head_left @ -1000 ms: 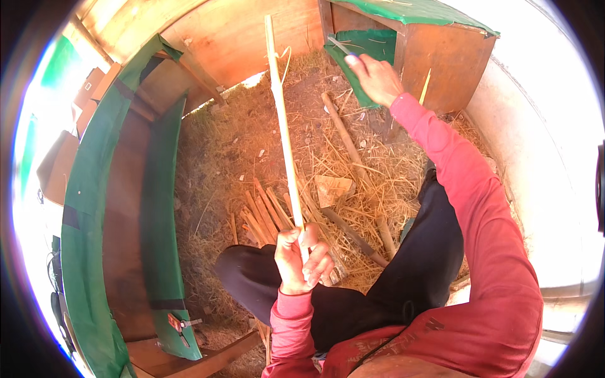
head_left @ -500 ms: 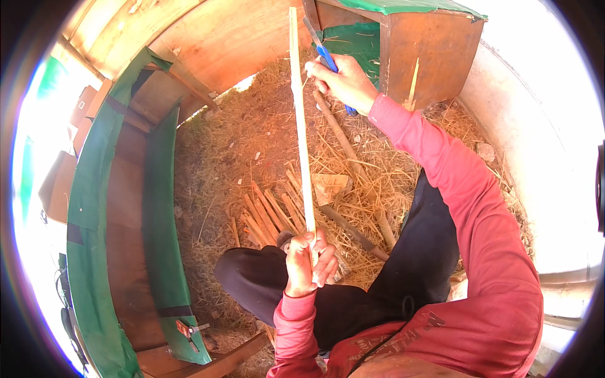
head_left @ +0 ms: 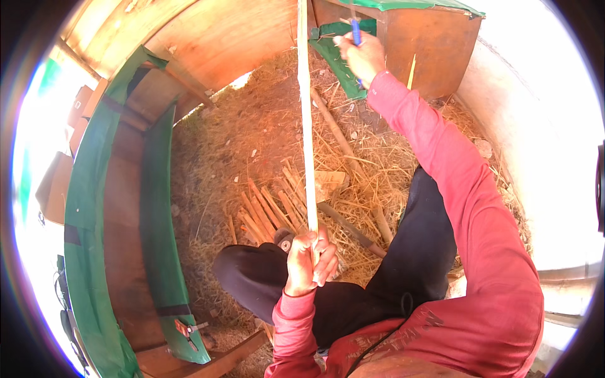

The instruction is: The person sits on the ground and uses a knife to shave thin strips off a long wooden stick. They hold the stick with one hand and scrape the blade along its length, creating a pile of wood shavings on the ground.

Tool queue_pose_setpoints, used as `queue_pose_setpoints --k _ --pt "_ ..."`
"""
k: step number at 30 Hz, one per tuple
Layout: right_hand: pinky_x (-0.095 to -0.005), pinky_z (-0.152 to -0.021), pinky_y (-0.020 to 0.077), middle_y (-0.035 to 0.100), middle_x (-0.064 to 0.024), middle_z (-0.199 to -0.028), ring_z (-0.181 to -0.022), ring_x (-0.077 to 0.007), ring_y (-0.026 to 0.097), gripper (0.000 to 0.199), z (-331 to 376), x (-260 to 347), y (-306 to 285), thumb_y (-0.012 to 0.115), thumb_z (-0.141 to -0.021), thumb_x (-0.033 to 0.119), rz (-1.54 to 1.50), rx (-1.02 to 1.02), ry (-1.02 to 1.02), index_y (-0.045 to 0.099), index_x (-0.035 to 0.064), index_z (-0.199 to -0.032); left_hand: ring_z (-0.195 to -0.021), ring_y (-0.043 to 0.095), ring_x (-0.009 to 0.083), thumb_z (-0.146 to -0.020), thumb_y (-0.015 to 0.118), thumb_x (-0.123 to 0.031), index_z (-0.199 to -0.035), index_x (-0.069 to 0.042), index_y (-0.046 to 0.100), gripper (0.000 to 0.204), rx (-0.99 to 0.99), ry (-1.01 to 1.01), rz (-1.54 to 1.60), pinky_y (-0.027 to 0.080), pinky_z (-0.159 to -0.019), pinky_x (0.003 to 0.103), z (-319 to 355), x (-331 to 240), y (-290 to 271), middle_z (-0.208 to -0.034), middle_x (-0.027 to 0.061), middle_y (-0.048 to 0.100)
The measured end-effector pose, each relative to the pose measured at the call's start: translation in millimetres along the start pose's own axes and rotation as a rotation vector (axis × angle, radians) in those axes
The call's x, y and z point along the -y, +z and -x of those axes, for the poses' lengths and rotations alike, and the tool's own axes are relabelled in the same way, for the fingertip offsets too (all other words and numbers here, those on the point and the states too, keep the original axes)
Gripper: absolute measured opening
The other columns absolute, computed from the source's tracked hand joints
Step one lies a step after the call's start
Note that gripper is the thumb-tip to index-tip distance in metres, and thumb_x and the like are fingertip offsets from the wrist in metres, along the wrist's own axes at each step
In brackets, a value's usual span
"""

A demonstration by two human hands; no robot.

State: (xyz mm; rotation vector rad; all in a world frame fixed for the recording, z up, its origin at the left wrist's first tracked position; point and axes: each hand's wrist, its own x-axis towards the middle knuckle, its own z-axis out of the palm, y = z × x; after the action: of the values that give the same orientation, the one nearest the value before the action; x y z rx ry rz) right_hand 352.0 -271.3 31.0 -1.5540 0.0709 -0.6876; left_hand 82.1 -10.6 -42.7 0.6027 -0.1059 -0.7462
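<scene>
A long, pale wooden stick (head_left: 306, 126) stands nearly upright in the view, its lower end in the closed fingers of my left hand (head_left: 310, 259). The top of the stick reaches the upper edge. Up and to the right, my right hand (head_left: 363, 55) is wrapped round the blue handle of a knife (head_left: 356, 31). The knife's blade is blurred and points upward, apart from the stick. Beyond my bent left knee, several split wood strips (head_left: 268, 211) lie side by side on the ground.
Straw and shavings cover the ground, with round poles (head_left: 337, 132) and a wood block (head_left: 330, 184) lying there. A wooden box with green covering (head_left: 428, 53) stands at the far right. Along the left runs a green-edged wooden shelf (head_left: 88, 227), with a small red-and-metal tool (head_left: 188, 329) at its near end.
My right hand has moved up and to the right with the knife, away from the stick. The stick's top has shifted slightly right and up; my left hand keeps its hold.
</scene>
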Motion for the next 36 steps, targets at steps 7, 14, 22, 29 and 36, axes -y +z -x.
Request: queue_pose_setpoints --k 7,14,22,29,36 --pt "-0.0406 -0.057 0.0479 0.055 -0.0109 -0.054 -0.052 -0.0235 0.058 0.063 46 26 -10 0.049 -0.091 0.063 0.543 0.535 -0.338 0.063 0.0027 -0.08 -0.027 0.038 0.0185 -0.095 0.039 -0.035 -0.074 -0.01 0.041 0.032 0.043 0.043 0.176 0.037 -0.034 0.03 3 -2 -8 -0.043 0.0056 0.04" --pt "-0.0432 -0.045 0.0416 0.049 -0.0121 -0.054 -0.046 -0.0343 0.054 0.039 115 25 2 0.056 -0.093 0.046 0.624 0.868 -0.885 0.049 0.0075 -0.087 -0.028 0.037 0.0192 -0.095 0.038 -0.035 -0.074 -0.01 0.041 0.032 0.062 0.052 0.23 0.04 -0.039 0.033 4 -7 -7 -0.043 0.0057 0.041" --pt "-0.042 -0.043 0.0418 0.048 -0.0109 -0.055 -0.046 -0.0331 0.053 0.03 97 21 10 0.051 -0.097 0.036 0.901 0.694 -0.758 0.05 0.0066 -0.092 -0.027 0.036 0.0188 -0.095 0.037 -0.037 -0.074 -0.011 0.041 0.034 0.023 0.034 0.247 0.04 -0.039 0.034 5 -10 -5 -0.042 0.0052 0.039" --pt "-0.039 -0.037 0.0394 0.047 -0.0046 -0.05 -0.038 -0.0245 0.05 0.037 72 35 -17 0.044 -0.1 0.042 0.342 0.338 -0.861 0.051 0.0099 -0.085 -0.028 0.038 0.0183 -0.095 0.037 -0.036 -0.075 -0.01 0.043 0.034 0.006 0.113 0.178 0.042 -0.039 0.034 6 -11 -6 -0.041 0.0047 0.039" --pt "-0.048 -0.049 0.0395 0.055 -0.0117 -0.058 -0.048 -0.034 0.056 0.032 116 11 -7 0.056 -0.094 0.04 0.531 0.829 -0.925 0.055 0.0075 -0.093 -0.027 0.036 0.0183 -0.094 0.038 -0.036 -0.074 -0.011 0.042 0.033 0.04 0.123 0.188 0.044 -0.039 0.035 7 -10 -6 -0.043 0.0047 0.04"
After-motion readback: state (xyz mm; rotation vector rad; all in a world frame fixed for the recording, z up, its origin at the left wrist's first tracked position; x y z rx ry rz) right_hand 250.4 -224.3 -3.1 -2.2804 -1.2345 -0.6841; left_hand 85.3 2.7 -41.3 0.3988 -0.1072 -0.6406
